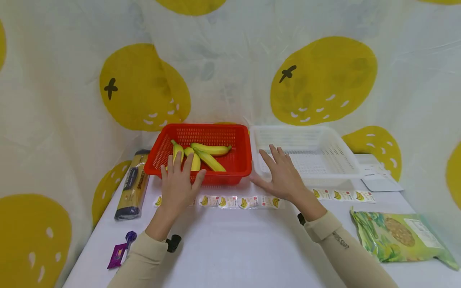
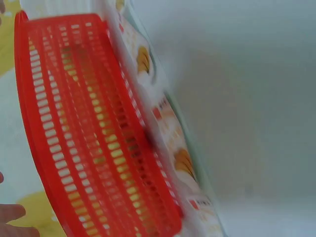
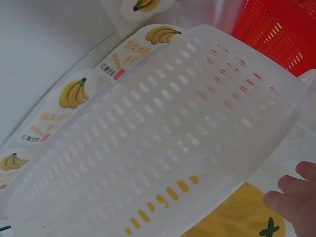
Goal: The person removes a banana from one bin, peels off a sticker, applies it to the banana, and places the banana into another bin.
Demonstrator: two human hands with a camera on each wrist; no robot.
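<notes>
A red basket [image 1: 237, 138] at the back of the white table holds three yellow bananas [image 1: 210, 155]. To its right stands a white basket [image 1: 342, 154] with nothing in it. My left hand [image 1: 180, 182] hovers with fingers spread flat over the red basket's near rim [image 2: 74, 123]. My right hand [image 1: 282, 174] is spread open over the near left corner of the white basket [image 3: 163, 143]. Neither hand holds anything. A strip of banana stickers [image 1: 230, 201] lies along the table in front of both baskets; the banana stickers [image 3: 74, 94] show beside the white basket.
A dark and gold packet [image 1: 133, 186] lies at the left of the red basket. A small purple wrapper [image 1: 119, 254] sits near the table's left front edge. A green snack bag [image 1: 399, 236] lies at the right. A white card [image 1: 381, 182] rests behind it.
</notes>
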